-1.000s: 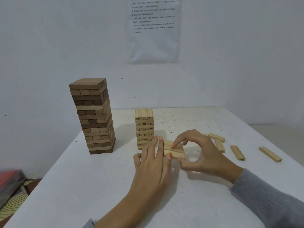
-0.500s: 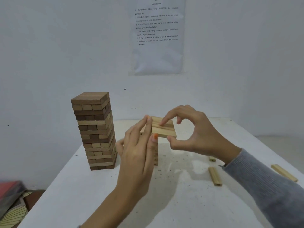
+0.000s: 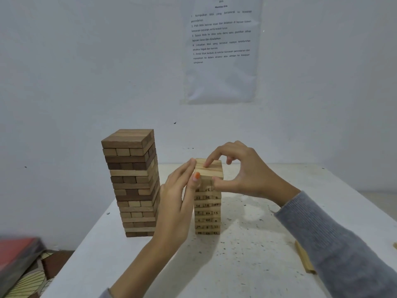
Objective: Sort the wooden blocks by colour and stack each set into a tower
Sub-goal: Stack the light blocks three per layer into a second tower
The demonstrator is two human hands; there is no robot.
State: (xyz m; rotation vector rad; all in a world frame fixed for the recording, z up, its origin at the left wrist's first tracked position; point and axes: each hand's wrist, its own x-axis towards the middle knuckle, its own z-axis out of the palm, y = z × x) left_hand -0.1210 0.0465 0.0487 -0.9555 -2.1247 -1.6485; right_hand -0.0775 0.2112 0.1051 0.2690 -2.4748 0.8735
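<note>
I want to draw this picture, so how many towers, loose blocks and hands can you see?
Brown tower: 1
Light tower: 1
Loose blocks: 2, the second just a sliver at the right edge
Hands: 2, left hand and right hand, both on the light tower's top layer
Total: 6

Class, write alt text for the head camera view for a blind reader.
The left hand presses and the right hand pinches a layer of pale blocks atop the pale numbered tower on a white table. A taller brown tower stands to its left.
</note>
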